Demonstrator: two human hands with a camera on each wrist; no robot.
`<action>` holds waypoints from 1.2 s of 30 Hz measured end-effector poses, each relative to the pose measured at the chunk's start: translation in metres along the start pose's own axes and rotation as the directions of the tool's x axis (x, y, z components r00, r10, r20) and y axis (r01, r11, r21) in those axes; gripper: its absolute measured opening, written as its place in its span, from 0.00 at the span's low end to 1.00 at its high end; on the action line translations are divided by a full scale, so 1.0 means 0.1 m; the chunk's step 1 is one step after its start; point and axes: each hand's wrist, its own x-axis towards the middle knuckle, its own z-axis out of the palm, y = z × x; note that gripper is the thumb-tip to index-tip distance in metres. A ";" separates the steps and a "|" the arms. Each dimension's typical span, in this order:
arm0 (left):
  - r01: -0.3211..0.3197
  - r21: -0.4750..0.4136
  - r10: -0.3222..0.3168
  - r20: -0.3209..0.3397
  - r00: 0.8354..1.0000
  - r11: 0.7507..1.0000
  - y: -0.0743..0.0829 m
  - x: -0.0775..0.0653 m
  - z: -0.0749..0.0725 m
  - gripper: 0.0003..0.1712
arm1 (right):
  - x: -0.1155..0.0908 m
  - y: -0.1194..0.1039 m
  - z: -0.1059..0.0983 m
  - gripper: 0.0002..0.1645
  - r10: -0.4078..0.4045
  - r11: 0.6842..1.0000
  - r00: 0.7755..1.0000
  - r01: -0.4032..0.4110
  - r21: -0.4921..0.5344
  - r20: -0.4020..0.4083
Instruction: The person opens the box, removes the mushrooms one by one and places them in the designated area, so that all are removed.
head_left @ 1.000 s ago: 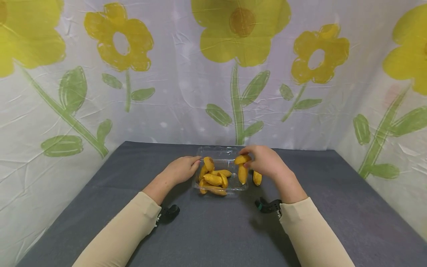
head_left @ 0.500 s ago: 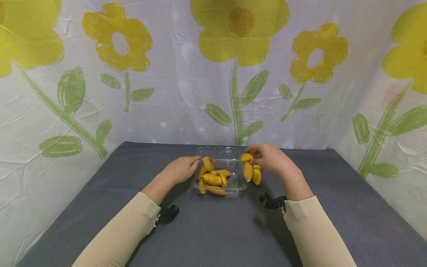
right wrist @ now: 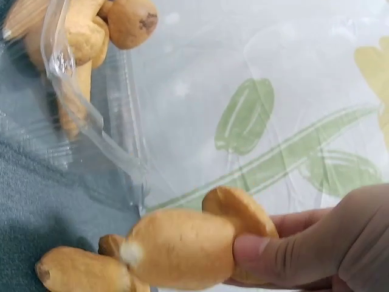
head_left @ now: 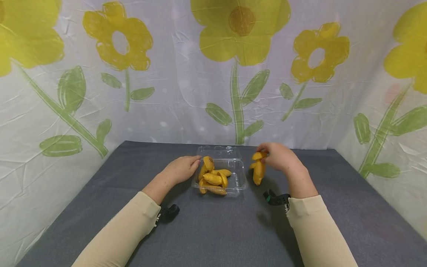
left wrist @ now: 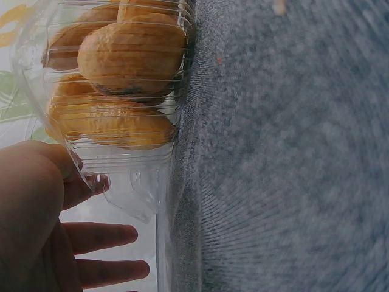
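Observation:
My left hand (head_left: pixel 180 170) pinches the left rim of a clear plastic container (head_left: pixel 237 183) between thumb and forefinger. Its other fingers (left wrist: pixel 109 237) stretch out straight in the left wrist view. Several yellow mushrooms (head_left: pixel 212 179) lie heaped in the container's left part. To the right of the container, my right hand (head_left: pixel 280 157) grips a thick-stemmed yellow mushroom (right wrist: pixel 182 249) near its cap, the stem pointing down. Partly hidden behind it, another mushroom (right wrist: pixel 85 271) lies on the table; the right wrist view cannot show whether the two touch.
Behind the container's body its clear lid (head_left: pixel 218 151) stands folded back. A dark grey cloth covers the table (head_left: pixel 213 233). White fabric printed with yellow flowers (head_left: pixel 176 92) hangs around the back and sides.
My right hand has carried its mushroom rightward, from over the container's right side to beside it, above the loose mushroom. The left hand has stayed at the rim.

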 end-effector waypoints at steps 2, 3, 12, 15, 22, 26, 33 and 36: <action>-0.002 0.002 0.002 -0.001 1.000 1.000 0.00 0.00 0.00 0.28 | 0.00 0.02 0.00 0.23 0.025 1.000 1.000 -0.025 -0.013 -0.002; -0.002 0.002 0.002 -0.001 1.000 1.000 0.00 0.00 0.00 0.28 | 0.01 0.03 -0.01 0.23 0.036 0.999 0.999 -0.036 -0.018 -0.004; -0.004 -0.005 0.004 0.013 1.000 1.000 0.02 -0.01 0.00 0.28 | 0.04 0.11 0.01 0.25 0.089 0.996 0.996 -0.089 0.006 0.017; 0.006 -0.007 -0.006 0.011 1.000 1.000 0.03 -0.02 -0.01 0.28 | 0.06 0.15 0.01 0.25 0.096 0.995 0.995 -0.096 0.003 0.026; 0.010 -0.003 -0.010 0.014 1.000 1.000 0.03 -0.03 -0.03 0.29 | 0.09 0.28 0.03 0.23 0.140 0.990 0.989 -0.140 0.008 0.053; 0.009 -0.012 -0.008 0.015 1.000 1.000 0.02 -0.04 -0.03 0.28 | 0.09 0.33 0.07 0.22 0.169 0.985 0.983 -0.171 0.020 0.076; 0.010 -0.011 -0.010 0.013 1.000 1.000 0.02 -0.03 -0.02 0.28 | 0.10 0.42 0.11 0.24 0.257 0.966 0.960 -0.258 -0.005 0.115; 0.009 -0.009 -0.009 0.013 1.000 1.000 0.02 -0.02 -0.03 0.28 | 0.12 0.49 0.14 0.24 0.282 0.959 0.951 -0.282 -0.021 0.126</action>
